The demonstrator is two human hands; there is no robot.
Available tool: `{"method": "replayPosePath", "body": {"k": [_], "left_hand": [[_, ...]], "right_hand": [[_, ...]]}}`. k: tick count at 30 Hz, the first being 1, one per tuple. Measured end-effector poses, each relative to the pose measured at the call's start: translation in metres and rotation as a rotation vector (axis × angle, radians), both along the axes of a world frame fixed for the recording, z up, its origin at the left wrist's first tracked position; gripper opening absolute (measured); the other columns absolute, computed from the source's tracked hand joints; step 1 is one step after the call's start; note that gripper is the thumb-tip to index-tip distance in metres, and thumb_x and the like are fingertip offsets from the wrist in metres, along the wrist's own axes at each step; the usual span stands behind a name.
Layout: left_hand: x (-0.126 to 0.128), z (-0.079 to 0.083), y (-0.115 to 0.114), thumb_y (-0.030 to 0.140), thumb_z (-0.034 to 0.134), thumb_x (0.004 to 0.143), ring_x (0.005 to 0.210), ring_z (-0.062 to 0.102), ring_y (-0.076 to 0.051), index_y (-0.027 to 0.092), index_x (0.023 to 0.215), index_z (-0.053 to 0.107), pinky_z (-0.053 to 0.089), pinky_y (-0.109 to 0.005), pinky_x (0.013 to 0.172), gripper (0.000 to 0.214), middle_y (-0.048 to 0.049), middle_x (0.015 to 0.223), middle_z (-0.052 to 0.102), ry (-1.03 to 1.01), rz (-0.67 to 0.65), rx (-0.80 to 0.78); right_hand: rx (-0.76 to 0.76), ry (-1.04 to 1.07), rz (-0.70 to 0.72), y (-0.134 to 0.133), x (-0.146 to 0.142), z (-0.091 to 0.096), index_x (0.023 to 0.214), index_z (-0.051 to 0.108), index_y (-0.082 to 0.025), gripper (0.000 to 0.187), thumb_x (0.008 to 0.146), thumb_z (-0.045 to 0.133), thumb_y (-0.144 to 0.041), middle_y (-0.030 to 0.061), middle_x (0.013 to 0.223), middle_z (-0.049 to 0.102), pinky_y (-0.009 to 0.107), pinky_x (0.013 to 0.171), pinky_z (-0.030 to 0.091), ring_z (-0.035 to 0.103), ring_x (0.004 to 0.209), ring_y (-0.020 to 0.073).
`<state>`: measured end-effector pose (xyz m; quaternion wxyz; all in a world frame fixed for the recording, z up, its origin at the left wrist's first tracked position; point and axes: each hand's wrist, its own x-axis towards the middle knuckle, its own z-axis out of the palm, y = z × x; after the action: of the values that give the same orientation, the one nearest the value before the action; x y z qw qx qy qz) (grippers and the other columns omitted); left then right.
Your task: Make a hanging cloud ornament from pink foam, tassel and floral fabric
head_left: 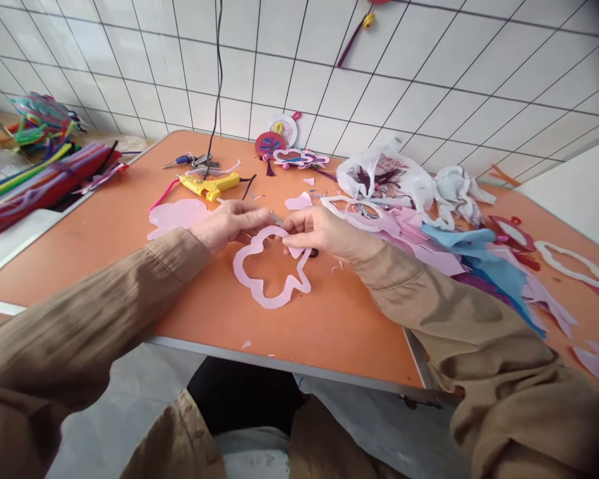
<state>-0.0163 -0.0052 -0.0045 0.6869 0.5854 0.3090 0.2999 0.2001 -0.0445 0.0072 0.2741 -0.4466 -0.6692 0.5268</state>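
Pink foam flower outline, hollow in the middle. Lay mostly flat on the orange table, close to the front edge. Got pinched at its top lobe from both sides. Left hand curled narrow on the upper-left bit of the strip, right hand closed on the upper-right bit, fingertips pressed onto the foam. Nearly knuckle to knuckle over that lobe. Also spotted something thin and pale poking out between the two hands, honestly couldn't tell what. Tan sleeves on both arms.

Just behind the left hand: a solid pink flower cutout flat on the table. Past that, a yellow glue gun on its side, with a black cord running up the white tiled wall. Blue-handled metal tool further back, right by the cord. Small pink scrap just behind the right hand.

Total mess off to the right: crumpled white plastic bag, pink and blue foam offcuts piled together, plus a white flower outline well apart near the far right edge. Round red-and-white decorations at the back against the wall. Bundle of coloured pipe cleaners over on the left, on another surface beside the table.
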Motion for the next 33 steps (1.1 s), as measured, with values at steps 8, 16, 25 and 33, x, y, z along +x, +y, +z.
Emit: {"method": "replayPosePath", "body": {"k": [8,16,25,33], "left_hand": [[0.004,0.001,-0.008,0.029,0.082,0.075,0.055,0.067,-0.016,0.009,0.068,0.070,0.052,-0.024,0.053,0.024,-0.0099,0.068,0.073,-0.052,0.017,-0.019],[0.008,0.009,-0.013,0.048,0.051,0.097,0.053,0.066,-0.018,0.014,0.061,0.065,0.051,-0.029,0.057,0.051,-0.0099,0.065,0.070,0.006,0.073,-0.138],[0.007,0.006,-0.008,0.070,0.036,0.095,0.055,0.063,-0.018,0.016,0.065,0.064,0.047,-0.027,0.053,0.068,-0.0107,0.065,0.069,0.030,0.060,-0.177],[0.006,0.004,-0.008,0.073,0.035,0.093,0.056,0.065,-0.022,0.014,0.067,0.065,0.049,-0.031,0.055,0.071,-0.0103,0.061,0.065,0.017,0.071,-0.207]], "right_hand": [[0.091,-0.074,0.010,-0.005,0.007,0.017,0.081,0.070,-0.016,0.019,0.070,0.081,-0.027,0.0037,0.075,0.071,0.025,0.053,0.049,0.065,0.065,0.0152],[-0.023,0.024,-0.074,-0.003,0.010,0.014,0.089,0.070,-0.017,0.023,0.068,0.080,-0.020,0.0033,0.075,0.074,0.027,0.064,0.057,0.071,0.074,0.0174],[-0.033,0.032,-0.080,-0.002,0.012,0.016,0.087,0.071,-0.018,0.023,0.067,0.083,-0.018,0.0033,0.073,0.075,0.029,0.065,0.059,0.072,0.071,0.0182],[-0.042,0.029,-0.064,-0.001,0.012,0.014,0.086,0.071,-0.017,0.022,0.067,0.082,-0.020,0.0031,0.074,0.075,0.027,0.065,0.059,0.072,0.072,0.0175]]}}
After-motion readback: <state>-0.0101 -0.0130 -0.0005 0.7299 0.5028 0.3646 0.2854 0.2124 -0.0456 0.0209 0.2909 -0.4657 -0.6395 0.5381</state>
